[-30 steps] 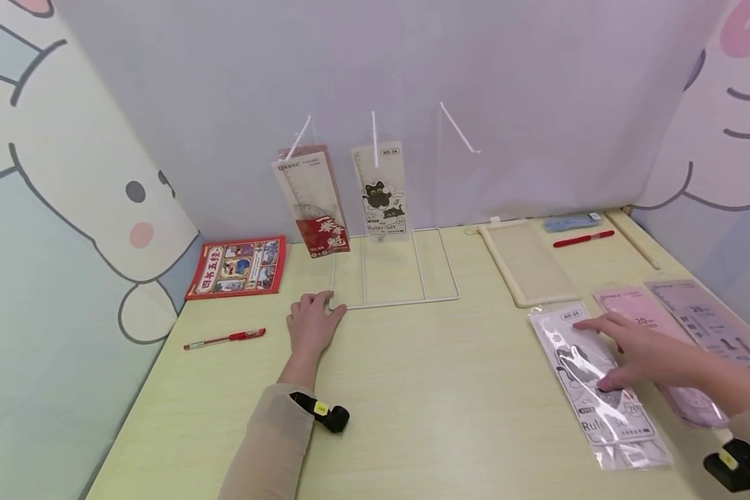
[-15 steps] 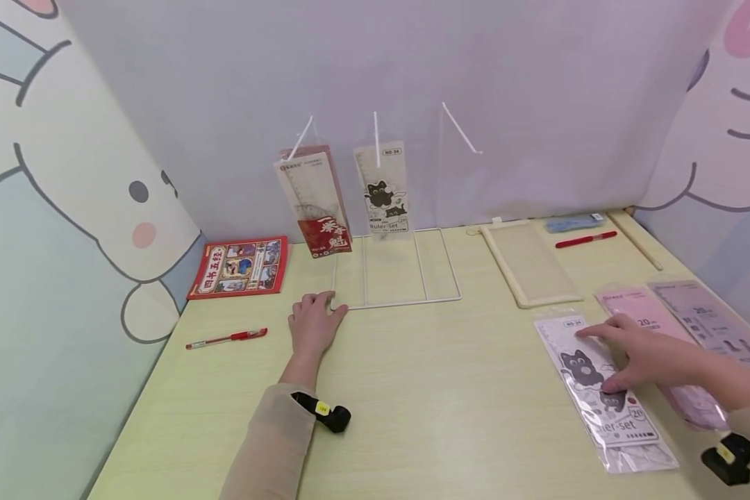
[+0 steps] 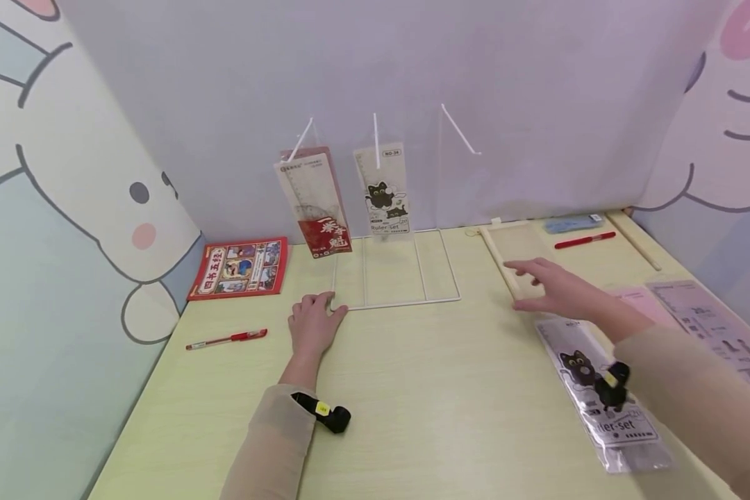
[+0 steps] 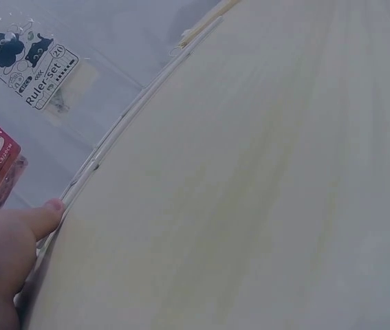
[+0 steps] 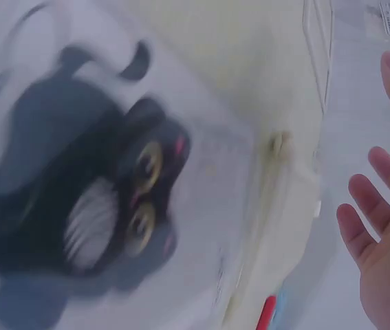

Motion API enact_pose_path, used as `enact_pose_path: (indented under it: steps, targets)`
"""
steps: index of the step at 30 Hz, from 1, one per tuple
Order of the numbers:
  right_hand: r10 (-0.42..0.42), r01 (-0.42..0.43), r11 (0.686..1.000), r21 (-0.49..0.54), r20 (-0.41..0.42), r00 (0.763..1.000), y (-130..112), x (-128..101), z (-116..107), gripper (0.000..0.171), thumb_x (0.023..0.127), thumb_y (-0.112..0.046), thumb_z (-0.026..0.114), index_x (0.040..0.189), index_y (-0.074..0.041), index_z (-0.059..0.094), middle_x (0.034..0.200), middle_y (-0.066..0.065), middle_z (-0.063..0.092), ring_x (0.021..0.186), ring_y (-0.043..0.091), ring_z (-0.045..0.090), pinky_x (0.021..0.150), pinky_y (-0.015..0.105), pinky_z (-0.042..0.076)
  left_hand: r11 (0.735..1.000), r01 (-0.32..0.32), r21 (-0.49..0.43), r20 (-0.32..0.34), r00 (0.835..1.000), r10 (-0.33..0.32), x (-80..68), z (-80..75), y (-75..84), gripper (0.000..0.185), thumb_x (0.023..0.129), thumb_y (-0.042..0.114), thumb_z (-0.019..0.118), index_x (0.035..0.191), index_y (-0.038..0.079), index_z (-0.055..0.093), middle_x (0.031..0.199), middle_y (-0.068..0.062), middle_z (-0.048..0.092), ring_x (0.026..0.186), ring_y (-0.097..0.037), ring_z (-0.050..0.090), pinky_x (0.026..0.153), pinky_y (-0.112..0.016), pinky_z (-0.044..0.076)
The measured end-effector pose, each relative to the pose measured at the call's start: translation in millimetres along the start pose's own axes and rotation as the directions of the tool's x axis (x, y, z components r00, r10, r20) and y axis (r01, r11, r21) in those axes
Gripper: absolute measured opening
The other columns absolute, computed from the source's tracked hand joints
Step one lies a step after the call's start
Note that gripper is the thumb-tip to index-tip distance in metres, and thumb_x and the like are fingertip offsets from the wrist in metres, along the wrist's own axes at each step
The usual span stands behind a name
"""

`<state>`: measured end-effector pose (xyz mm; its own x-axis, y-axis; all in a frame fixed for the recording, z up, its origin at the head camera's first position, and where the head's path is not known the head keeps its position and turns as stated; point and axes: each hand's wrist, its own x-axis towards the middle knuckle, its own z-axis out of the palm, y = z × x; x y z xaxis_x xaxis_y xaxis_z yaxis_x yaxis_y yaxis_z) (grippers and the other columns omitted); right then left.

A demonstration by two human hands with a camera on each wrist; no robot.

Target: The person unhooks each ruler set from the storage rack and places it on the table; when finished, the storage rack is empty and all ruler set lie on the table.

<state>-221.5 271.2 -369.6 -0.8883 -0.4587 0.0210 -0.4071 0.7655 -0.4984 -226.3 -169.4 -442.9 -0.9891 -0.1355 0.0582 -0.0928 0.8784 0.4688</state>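
Observation:
My left hand lies flat on the yellow table, its fingertips touching the front left corner of a white wire rack. Two packets hang on the rack's hooks: a red ruler packet and a cat-printed ruler set; the third hook is bare. My right hand hovers with fingers spread over the near end of a cream frame, holding nothing. Another cat-printed ruler set lies flat beneath my right forearm and shows blurred in the right wrist view.
A red booklet and a red pen lie at the left. Pink and purple packets lie at the right edge. Along the back right lie another red pen, a blue item and a wooden stick.
My right hand has lifted off the cat ruler set on the table and moved left and forward over the cream frame. The left hand has stayed put.

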Motion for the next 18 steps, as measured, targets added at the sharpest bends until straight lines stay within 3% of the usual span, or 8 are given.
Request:
enact_pose_path:
  steps: [5,9,18]
  targets:
    - [-0.023,0.025,0.999,0.040,-0.052,0.998,-23,53,11,0.079,0.082,-0.034,0.073,0.146,-0.014,0.032,0.139,0.019,0.036,0.116,0.039,0.045,0.092,0.056,0.037,1.000,-0.002,-0.010,0.012,1.000,0.002,0.9,0.6,2.4,0.054,0.088,0.051,0.057,0.133,0.020,0.053,0.126,-0.012,0.046,0.111,-0.032,0.037,0.093,-0.051,0.029]
    - [-0.049,0.054,0.997,0.059,-0.090,0.995,-49,89,11,0.079,0.082,-0.036,0.072,0.147,-0.017,0.031,0.145,0.015,0.032,0.121,0.037,0.042,0.096,0.054,0.034,1.000,0.001,-0.010,0.014,1.000,-0.001,0.4,0.8,3.5,0.055,0.088,0.051,0.058,0.133,0.020,0.053,0.125,-0.012,0.046,0.111,-0.032,0.038,0.092,-0.050,0.030]
    - [-0.098,0.112,0.989,0.097,-0.136,0.986,-101,139,2,0.080,0.082,-0.041,0.071,0.148,-0.025,0.029,0.150,0.010,0.026,0.135,0.032,0.027,0.105,0.053,0.024,1.000,0.008,-0.014,0.002,1.000,-0.008,-0.9,-2.9,1.7,0.054,0.088,0.050,0.059,0.132,0.019,0.054,0.125,-0.013,0.047,0.110,-0.032,0.038,0.092,-0.049,0.030]
